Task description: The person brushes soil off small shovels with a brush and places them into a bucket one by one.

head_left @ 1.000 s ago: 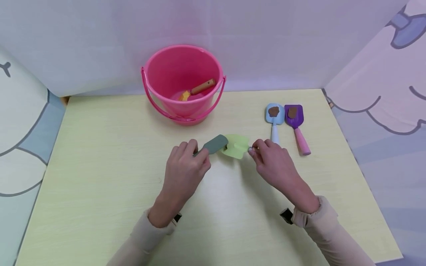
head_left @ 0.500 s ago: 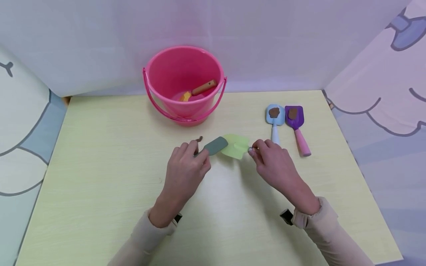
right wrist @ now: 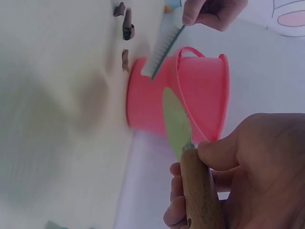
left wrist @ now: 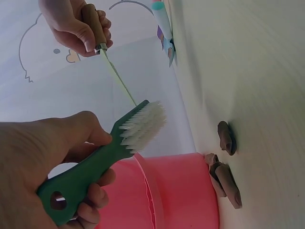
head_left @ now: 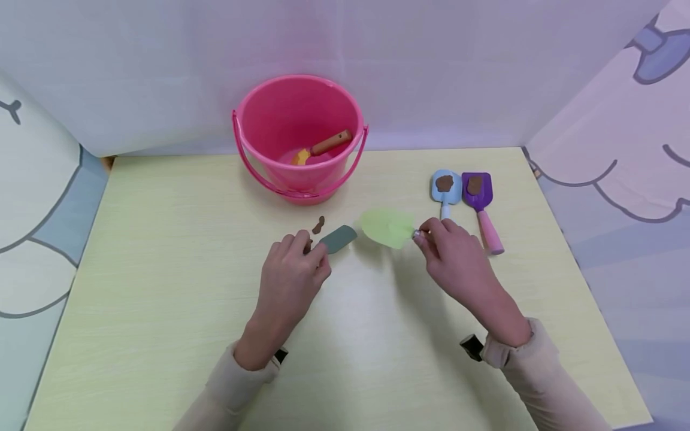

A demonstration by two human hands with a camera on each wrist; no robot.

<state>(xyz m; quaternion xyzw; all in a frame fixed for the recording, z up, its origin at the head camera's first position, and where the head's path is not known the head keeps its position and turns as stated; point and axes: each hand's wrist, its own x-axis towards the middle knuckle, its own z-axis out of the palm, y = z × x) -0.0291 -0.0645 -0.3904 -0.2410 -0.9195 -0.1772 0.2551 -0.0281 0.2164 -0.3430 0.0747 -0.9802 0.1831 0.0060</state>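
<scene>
My left hand [head_left: 291, 275] grips the handle of a green brush [left wrist: 88, 174], whose white bristles [left wrist: 145, 126] show in the left wrist view. My right hand [head_left: 460, 260] holds a light green trowel [head_left: 389, 227] by its wooden handle [right wrist: 200, 191]. The trowel's blade is above the table, and a small gap parts its tip from the brush. Curled brown pieces [head_left: 319, 225] lie on the table just beyond my left fingers, partly hidden by them in the head view. Both wrist views show the pieces more fully, close to the bucket.
A pink bucket [head_left: 302, 179] stands at the table's back, holding a wooden-handled tool [head_left: 331, 142] with a yellow-orange head. At the right lie a light blue shovel [head_left: 438, 196] and a purple shovel [head_left: 489, 230] with pink handle, each bearing a brown lump. Curtains surround the table.
My left hand has drawn the brush leftward, away from the trowel. The trowel has risen and shifted right with my right hand. Brown pieces have come into view by my left fingers.
</scene>
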